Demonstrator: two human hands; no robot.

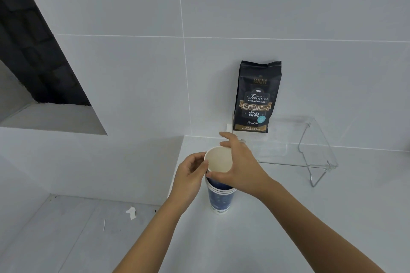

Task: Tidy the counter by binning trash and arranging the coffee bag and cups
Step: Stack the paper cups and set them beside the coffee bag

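A stack of blue paper cups (220,199) stands on the white counter (288,217). The top cup (218,160), white inside, sits tilted and partly raised out of the stack. My right hand (241,166) grips that cup from above and the right, fingers on its rim and side. My left hand (192,175) is curled against the left side of the cups just below the rim. A black coffee bag (256,97) stands upright on a clear acrylic shelf (310,153) against the tiled wall, behind and to the right of the cups.
The counter's left edge drops to a lower grey floor where a small white scrap (131,212) and a thin white stick (104,225) lie. A dark opening (33,51) sits in the wall at upper left.
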